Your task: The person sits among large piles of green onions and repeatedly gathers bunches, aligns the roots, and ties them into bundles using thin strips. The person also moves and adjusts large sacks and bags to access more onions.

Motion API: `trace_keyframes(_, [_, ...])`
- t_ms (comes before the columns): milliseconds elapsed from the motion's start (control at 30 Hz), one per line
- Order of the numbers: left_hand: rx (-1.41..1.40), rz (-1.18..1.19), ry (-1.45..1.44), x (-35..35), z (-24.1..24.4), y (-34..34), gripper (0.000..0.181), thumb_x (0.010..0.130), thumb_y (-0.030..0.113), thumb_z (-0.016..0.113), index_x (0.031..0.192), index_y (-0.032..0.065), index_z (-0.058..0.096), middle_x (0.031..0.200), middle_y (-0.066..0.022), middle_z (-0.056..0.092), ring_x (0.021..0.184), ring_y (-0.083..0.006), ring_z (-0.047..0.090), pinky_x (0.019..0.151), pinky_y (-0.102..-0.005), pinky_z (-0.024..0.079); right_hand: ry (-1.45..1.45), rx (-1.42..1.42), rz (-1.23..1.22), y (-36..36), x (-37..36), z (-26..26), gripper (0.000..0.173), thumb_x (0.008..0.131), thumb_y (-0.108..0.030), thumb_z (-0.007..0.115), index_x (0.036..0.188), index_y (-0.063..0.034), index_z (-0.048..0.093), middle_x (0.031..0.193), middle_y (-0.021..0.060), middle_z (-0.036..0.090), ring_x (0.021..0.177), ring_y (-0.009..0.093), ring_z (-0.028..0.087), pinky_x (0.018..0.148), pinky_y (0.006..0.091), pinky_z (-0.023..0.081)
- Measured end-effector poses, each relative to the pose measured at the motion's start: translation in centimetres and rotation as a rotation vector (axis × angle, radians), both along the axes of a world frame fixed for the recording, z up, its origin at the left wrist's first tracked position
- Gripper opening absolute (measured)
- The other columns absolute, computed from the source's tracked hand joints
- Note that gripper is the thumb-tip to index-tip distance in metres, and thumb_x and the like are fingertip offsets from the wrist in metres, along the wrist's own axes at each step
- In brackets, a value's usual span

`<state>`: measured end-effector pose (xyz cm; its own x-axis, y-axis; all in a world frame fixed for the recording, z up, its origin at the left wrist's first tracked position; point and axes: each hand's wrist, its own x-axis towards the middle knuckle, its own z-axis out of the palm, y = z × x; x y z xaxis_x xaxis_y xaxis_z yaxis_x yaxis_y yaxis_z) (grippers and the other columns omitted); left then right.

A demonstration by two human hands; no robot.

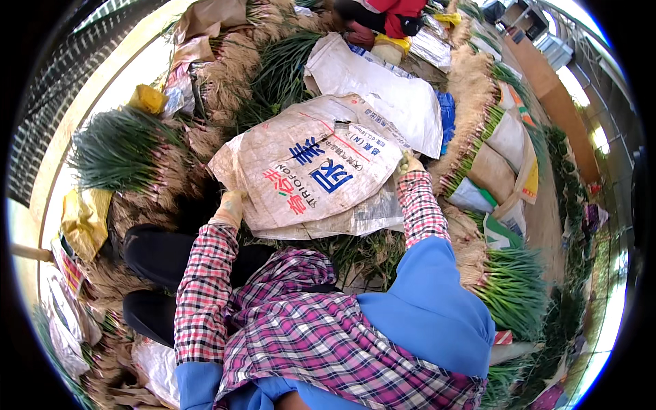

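A worn white woven-plastic fertilizer sack [287,159], stained brown and bearing printed writing, is stretched out flat between my two hands. My left hand [231,205], in a pale glove, grips its near left edge. On the opposite side, my right hand [410,163], gloved as well, pinches the right edge. Beneath the sack's near edge shows another pale plastic sheet [379,210]. Past the far edge lies a second white sack [369,77], partly covered by the first. Loose green leaves [359,256] lie on the floor between the sack and my plaid apron.
Stacked bundles of green onions with pale roots [469,87] run along the right. More bundles with dark green tops [123,151] stand at left, near a yellow bag [87,220]. A blue plastic bag [446,115] lies behind the sack. Another person in red [394,18] is at the far end.
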<state>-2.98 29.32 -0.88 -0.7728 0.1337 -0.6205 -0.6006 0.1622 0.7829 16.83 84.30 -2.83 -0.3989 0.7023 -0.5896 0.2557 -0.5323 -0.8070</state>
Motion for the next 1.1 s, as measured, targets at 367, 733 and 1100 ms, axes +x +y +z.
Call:
trace_keyframes(367, [-0.332,-0.338,0.162,-9.7,-12.2,-4.6,0.019,0.081,0.013,0.058,0.093,0.0016,0.068,0.084,-0.0119,0.067,0.074,-0.0269,0.062,0.064,-0.0388,0.049,-0.117,0.236,-0.041,-26.6,10.6,18.1,0.020,0.092,-0.024,0.055,0.077,-0.0112,0.050,0.057,-0.0028,0.043,0.045,0.008,0.036,0.039,0.0215,0.030])
trace_keyframes(733, [-1.481,-1.242,0.841,-12.8,-9.7,-3.7,0.033,0.081,0.040,0.066,0.107,0.0209,0.070,0.112,-0.0005,0.067,0.104,-0.0178,0.063,0.081,-0.0326,0.051,0.218,-0.521,-0.003,-27.9,17.1,3.1,0.045,0.087,-0.042,0.060,0.119,-0.0114,0.049,0.116,0.0129,0.054,0.103,0.031,0.055,0.077,0.0467,0.048])
trace_keyframes(1100, [0.277,0.073,0.616,-3.9,8.0,-2.3,0.046,0.079,-0.006,0.041,0.119,0.0030,0.062,0.089,-0.0029,0.063,0.077,-0.0150,0.057,0.069,-0.0270,0.046,0.485,-1.018,0.306,-32.0,10.8,1.0,0.068,0.086,-0.055,0.056,0.132,-0.0069,0.042,0.128,0.0155,0.049,0.115,0.037,0.047,0.099,0.0540,0.038])
